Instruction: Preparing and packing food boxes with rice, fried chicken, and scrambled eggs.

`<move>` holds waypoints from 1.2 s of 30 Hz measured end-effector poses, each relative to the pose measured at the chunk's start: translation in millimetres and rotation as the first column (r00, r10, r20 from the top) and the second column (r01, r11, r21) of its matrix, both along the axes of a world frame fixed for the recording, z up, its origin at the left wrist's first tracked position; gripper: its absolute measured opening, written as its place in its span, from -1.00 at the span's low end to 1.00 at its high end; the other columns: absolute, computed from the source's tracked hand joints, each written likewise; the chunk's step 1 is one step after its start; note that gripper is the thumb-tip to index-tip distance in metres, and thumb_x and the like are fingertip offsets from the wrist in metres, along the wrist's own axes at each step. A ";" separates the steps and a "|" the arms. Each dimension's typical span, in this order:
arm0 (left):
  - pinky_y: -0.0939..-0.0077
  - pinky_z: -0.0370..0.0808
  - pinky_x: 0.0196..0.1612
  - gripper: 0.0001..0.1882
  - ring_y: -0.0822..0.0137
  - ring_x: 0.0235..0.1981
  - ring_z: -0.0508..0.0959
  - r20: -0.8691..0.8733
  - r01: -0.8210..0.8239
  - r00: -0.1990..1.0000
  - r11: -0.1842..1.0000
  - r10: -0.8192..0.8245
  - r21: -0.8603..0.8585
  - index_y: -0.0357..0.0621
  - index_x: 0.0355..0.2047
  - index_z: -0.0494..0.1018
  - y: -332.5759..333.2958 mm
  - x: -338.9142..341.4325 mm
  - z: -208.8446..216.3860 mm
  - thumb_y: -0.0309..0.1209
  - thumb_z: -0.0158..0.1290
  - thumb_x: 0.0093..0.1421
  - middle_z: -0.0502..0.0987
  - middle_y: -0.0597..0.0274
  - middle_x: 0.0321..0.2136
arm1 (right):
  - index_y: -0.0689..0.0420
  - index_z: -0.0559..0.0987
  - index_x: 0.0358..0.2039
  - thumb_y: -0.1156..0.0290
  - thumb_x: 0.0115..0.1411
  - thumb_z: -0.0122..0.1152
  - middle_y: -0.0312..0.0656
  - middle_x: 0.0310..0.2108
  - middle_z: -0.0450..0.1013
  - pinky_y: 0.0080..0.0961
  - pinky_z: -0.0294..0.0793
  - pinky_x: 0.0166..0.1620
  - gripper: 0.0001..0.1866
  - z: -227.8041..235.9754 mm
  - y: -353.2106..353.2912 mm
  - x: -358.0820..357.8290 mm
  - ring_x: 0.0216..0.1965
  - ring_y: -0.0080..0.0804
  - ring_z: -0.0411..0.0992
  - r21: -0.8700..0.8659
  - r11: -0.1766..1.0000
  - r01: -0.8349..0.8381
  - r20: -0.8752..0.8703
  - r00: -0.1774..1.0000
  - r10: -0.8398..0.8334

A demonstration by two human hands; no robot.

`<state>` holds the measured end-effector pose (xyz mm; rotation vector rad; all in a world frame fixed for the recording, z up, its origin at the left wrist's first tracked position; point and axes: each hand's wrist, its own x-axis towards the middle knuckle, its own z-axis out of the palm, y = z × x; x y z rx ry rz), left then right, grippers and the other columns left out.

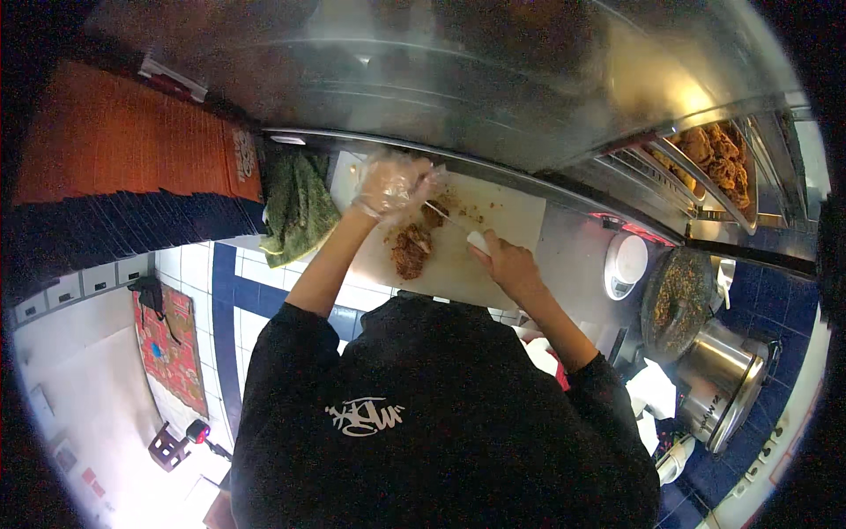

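My right hand [511, 266] is bare and closed around the white handle of a knife [477, 240]. The blade points up and left over a white cutting board [502, 216]. Beside the blade tip is my left hand [394, 186], in a loose clear plastic glove. Its fingers are curled together, and what they grip, if anything, is hidden by the glove. A small dark brown piece of cooked meat [434, 212] lies under the blade. Closer to me, a heap of browned, cut meat [410, 253] rests on the board, with crumbs scattered around it.
A green towel [300, 207] lies left of the board, by stacked orange-and-black sheets [132, 132]. A steel panel [423, 70] rises behind. Rightward are a white round scale [627, 264], a wide pan of food [677, 302], a steel pot [721, 379] and a fried-food tray [716, 163].
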<state>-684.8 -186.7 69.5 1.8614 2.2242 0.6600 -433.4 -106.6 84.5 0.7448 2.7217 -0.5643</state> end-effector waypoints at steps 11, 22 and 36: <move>0.28 0.46 -0.49 -0.65 0.23 -0.54 0.52 -0.053 -0.060 0.998 0.935 0.044 -0.350 0.16 -0.32 0.52 -11.2 -21.2 -20.3 0.01 -0.12 0.09 0.52 0.17 -0.56 | 0.19 0.29 -0.08 0.01 0.19 -0.09 0.08 -0.37 0.47 -0.11 0.43 -0.25 -0.50 -29.4 1.4 -35.1 -0.35 0.06 0.46 -0.071 0.997 0.009 0.056 0.998 -0.005; -0.20 -0.11 0.17 -0.14 -0.22 0.22 -0.08 0.020 0.609 0.793 0.793 -0.608 -0.011 0.06 0.02 0.27 -31.5 18.6 -31.5 0.29 0.10 -0.22 0.03 -0.05 0.18 | 0.13 0.29 -0.07 0.15 0.13 0.07 0.11 -0.41 0.45 -0.09 0.43 -0.42 -0.57 -20.0 -55.7 133.0 -0.46 0.10 0.45 -0.232 0.884 0.405 -0.219 0.864 -0.453; 0.18 0.42 -0.19 -0.45 -0.03 -0.21 0.40 -0.008 0.044 0.999 0.936 -0.044 0.348 -0.19 -0.18 0.35 -42.2 129.0 -47.5 -0.24 0.26 -0.17 0.34 -0.07 -0.21 | 0.10 0.34 -0.13 0.32 0.12 0.10 0.02 -0.55 0.44 -0.27 0.41 -0.47 -0.69 -28.8 -130.6 295.0 -0.53 0.01 0.46 -0.441 0.464 0.768 -0.513 0.209 -0.833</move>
